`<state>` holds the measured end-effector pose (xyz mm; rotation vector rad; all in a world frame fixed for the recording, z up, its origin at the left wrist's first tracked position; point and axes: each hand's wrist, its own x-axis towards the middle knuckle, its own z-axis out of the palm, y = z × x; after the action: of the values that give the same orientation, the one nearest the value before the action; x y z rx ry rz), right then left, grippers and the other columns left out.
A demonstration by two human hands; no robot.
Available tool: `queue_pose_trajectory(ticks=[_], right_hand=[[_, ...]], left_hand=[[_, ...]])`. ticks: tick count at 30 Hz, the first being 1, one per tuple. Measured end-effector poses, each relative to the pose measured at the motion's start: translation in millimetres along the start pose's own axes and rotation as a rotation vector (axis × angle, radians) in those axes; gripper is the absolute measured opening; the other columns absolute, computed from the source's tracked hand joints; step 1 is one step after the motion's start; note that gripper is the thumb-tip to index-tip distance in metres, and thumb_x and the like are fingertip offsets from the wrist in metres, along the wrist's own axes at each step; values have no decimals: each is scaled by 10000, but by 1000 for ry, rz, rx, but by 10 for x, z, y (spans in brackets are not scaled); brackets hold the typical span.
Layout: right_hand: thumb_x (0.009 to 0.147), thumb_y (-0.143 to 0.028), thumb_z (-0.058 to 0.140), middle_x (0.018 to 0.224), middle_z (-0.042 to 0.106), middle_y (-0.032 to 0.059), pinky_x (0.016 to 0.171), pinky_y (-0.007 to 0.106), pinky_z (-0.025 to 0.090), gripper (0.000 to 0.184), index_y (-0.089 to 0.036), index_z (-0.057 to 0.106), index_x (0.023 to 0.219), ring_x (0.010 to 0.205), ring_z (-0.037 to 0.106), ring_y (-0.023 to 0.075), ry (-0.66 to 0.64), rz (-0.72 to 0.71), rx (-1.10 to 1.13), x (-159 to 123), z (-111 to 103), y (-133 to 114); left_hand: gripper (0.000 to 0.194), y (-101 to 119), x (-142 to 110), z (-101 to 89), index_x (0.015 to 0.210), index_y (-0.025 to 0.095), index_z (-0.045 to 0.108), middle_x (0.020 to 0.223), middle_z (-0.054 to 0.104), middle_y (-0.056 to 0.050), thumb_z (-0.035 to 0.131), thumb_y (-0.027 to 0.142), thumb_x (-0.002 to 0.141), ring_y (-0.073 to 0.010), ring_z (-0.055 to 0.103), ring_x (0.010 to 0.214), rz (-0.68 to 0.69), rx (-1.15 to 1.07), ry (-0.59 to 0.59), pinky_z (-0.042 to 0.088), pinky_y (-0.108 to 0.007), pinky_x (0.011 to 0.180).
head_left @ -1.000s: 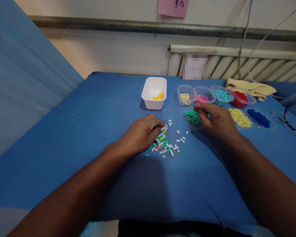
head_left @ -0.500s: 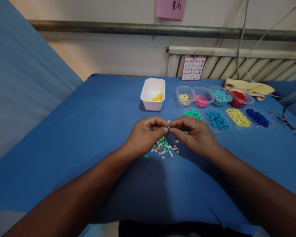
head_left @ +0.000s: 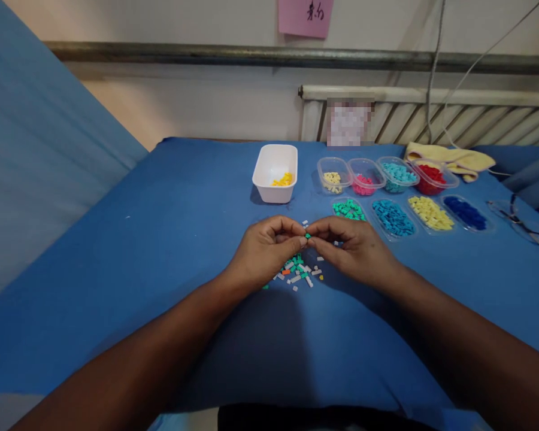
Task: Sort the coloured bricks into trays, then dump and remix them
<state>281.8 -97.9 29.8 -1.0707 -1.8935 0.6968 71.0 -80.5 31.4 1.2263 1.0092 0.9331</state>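
Between the fingertips of both hands is a small green building brick (head_left: 308,236); whether it is one piece or several joined is too small to tell. My left hand (head_left: 267,248) pinches it from the left with thumb and forefinger. From the other side my right hand (head_left: 348,245) pinches it too, its fingertips nearly meeting the left ones. Beneath the hands, loose bricks (head_left: 296,272) lie in a scattered pile, mostly white and green, with an orange and a yellow one among them. The left hand hides part of this pile.
A white tub (head_left: 275,193) holding some yellow bricks stands behind the hands. To the right, two rows of clear containers hold bricks by colour, among them a green-filled container (head_left: 349,209). A yellow cloth (head_left: 451,157) and a pair of glasses (head_left: 518,221) lie at the far right.
The view has shifted slightly. Both hands keep their pinch on the green brick, with hardly any movement over the pile.
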Motion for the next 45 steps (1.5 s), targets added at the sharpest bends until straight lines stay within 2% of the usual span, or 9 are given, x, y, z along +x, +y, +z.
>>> queue_pose_trajectory(ticks=[4,8,13,18,23,29,32,37,45], right_hand=[[1014,-306,697,987,861,46,778,356,626,194,-260,836,1142,836,798,228,113,-18,-268,37,-296,182],[996,-309,664,1127,870,111,894,454,631,270,-230,854,1171,1003,818,325,200,18,-627,79,-688,495],[1012,-298,611,1225,861,130,854,445,615,338,-208,858,1224,1064,816,354,96,152,-860,63,-826,723],[1039,-308,599,1259,854,126,826,427,597,353,-203,843,1271,1080,815,352,50,168,-922,54,-803,740],[1074,-310,592,1188,856,130,888,426,597,298,-194,832,1207,1069,807,327,48,-12,-781,53,-632,559],[1137,-294,602,1058,824,83,869,342,579,215,-209,799,1160,969,765,224,-271,-318,-406,-30,-131,124],[1140,-293,614,1018,799,75,838,340,556,212,-208,804,1096,929,738,216,-423,-378,-364,-61,-11,30],[1137,-298,623,937,781,57,793,337,525,229,-199,800,1030,876,727,209,-515,-325,-364,-59,-100,60],[1129,-250,611,1043,804,80,839,345,549,182,-207,784,1169,943,746,221,-328,-254,-385,-67,-48,127]], left_hand=[[236,42,3,-50,1011,184,777,965,818,-63,836,366,871,-198,771,919,66,117,-3,602,-329,845],[140,97,51,-241,1025,200,803,1074,810,-65,732,305,966,-216,746,1009,334,534,45,593,-391,985],[216,53,94,-403,1126,187,798,1154,803,-90,595,243,1075,-242,736,1124,568,913,-169,572,-432,1054],[253,91,61,-446,1142,202,795,1114,790,-79,547,186,1093,-230,722,1081,562,1125,-317,571,-385,981],[259,257,28,-505,1139,216,815,1065,764,-64,558,222,1107,-209,709,1021,468,1109,-393,548,-344,919],[139,309,15,-531,1108,237,829,1028,754,-43,708,285,1059,-208,700,1029,478,1029,-607,524,-331,935],[159,277,33,-541,1077,226,822,1011,741,-52,667,262,1077,-213,692,1004,495,1121,-561,516,-336,905],[232,253,66,-557,1095,182,799,1059,749,-80,570,217,1102,-225,690,1001,497,1254,-421,521,-367,929],[255,245,43,-511,1171,177,788,1119,774,-97,549,213,1092,-242,700,1024,516,1303,-337,538,-401,960]])
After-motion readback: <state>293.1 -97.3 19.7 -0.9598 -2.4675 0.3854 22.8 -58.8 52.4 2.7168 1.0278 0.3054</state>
